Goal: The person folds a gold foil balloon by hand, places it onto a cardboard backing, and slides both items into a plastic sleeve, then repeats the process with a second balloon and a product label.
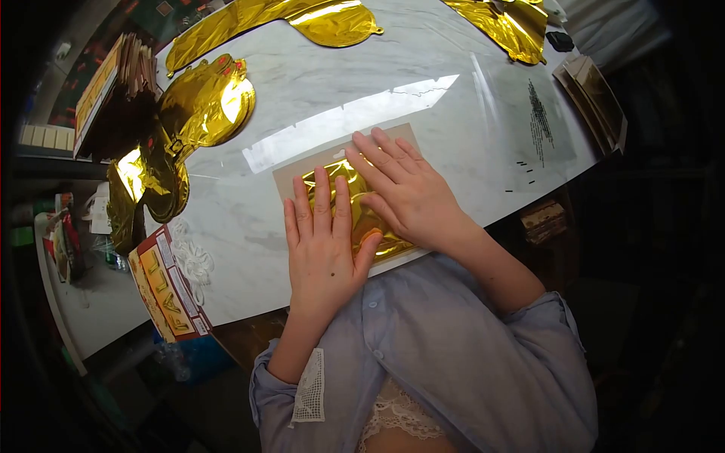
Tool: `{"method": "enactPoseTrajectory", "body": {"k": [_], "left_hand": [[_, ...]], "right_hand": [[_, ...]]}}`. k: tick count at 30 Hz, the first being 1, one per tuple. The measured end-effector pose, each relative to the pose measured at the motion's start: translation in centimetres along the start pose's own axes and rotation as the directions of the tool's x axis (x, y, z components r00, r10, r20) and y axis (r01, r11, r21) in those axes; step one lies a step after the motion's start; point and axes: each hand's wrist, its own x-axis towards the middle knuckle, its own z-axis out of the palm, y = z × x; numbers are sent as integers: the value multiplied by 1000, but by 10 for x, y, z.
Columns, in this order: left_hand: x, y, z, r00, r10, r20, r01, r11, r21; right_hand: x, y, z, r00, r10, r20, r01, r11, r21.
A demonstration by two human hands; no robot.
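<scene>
My left hand lies flat with its fingers apart on a folded piece of shiny gold foil near the table's front edge. My right hand also rests flat, fingers stretched out, on the upper right part of the same piece. Beneath the foil is a beige card, whose top edge and corners show past my fingers. Much of the foil and card is hidden under both hands.
Gold foil balloons lie at the left and back of the marble-patterned table. White string sits beside printed packets at front left. Stacked cards stand far left. Clear plastic bags and brown packets lie right.
</scene>
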Motion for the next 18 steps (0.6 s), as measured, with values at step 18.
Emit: {"method": "enactPoseTrajectory", "body": {"k": [18], "left_hand": [[-8, -3, -9, 992, 30, 119, -29, 1000, -8]], "right_hand": [[-7, -9, -5, 996, 55, 66, -54, 998, -26]]}}
